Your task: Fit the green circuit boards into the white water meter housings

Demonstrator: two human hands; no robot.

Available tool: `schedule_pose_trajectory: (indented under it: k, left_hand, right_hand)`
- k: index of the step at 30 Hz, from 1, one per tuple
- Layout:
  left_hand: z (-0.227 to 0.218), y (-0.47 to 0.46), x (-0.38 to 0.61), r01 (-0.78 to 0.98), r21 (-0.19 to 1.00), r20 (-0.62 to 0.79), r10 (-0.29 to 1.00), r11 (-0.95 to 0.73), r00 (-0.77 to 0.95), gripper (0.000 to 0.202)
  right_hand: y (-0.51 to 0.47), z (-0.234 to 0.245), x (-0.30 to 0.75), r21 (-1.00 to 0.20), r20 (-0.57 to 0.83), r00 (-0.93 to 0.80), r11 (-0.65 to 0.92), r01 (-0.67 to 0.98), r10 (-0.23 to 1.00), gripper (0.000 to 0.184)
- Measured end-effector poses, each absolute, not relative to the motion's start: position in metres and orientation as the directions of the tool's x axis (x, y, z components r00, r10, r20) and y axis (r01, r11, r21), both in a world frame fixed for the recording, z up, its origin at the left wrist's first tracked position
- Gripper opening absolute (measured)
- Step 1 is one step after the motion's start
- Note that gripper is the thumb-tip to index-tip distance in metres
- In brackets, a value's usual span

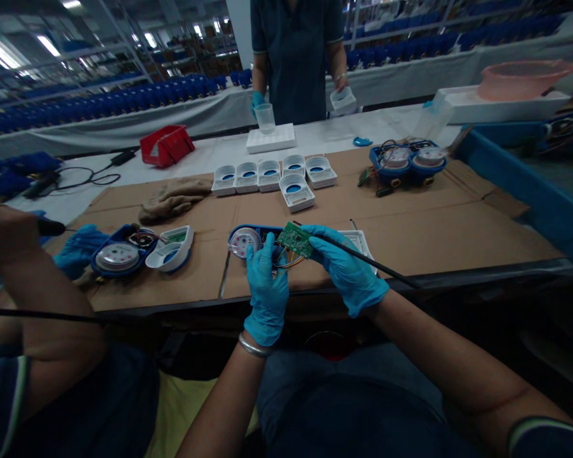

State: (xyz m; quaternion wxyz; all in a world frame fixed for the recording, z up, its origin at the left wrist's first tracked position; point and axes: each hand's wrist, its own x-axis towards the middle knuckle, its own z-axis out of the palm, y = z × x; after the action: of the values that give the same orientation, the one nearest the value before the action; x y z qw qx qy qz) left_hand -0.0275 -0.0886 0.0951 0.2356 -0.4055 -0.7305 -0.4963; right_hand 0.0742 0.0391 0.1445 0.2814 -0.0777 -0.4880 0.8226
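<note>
Both my hands wear blue gloves. My left hand (pixel 267 286) is closed around the near side of a blue water meter (pixel 245 240) with a round dial, its thumb up by the coloured wires. My right hand (pixel 346 267) pinches a green circuit board (pixel 295 240) above the meter and also grips a thin black tool (pixel 367 261) whose cable runs off to the right. A white lid tray (pixel 360 240) lies just behind my right hand.
Cardboard (pixel 410 222) covers the table. Several white covers (pixel 272 175) sit in a row behind, more blue meters (pixel 405 162) at the right. A co-worker's gloved hand (pixel 79 249) is at another meter (pixel 119 256) on the left. A person (pixel 293 57) stands opposite, holding a cup.
</note>
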Motion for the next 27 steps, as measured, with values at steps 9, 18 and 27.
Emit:
schedule_pose_trajectory:
  k: [9, 18, 27]
  left_hand:
    - [0.098, -0.0911, -0.0257, 0.847, 0.483, 0.758, 0.38, 0.22, -0.531, 0.055]
    - [0.0938, -0.0905, -0.0267, 0.864, 0.443, 0.782, 0.368, 0.24, -0.503, 0.057]
    - [0.0939, -0.0893, -0.0271, 0.855, 0.476, 0.771, 0.371, 0.204, -0.518, 0.057]
  right_hand:
    - [0.0394, 0.1479, 0.0779, -0.833, 0.124, -0.854, -0.415, -0.366, 0.505, 0.023]
    - [0.0409, 0.147, 0.0783, -0.833, 0.121, -0.857, -0.419, -0.363, 0.502, 0.022]
    - [0.0419, 0.1472, 0.0772, -0.824, 0.125, -0.848, -0.422, -0.378, 0.515, 0.02]
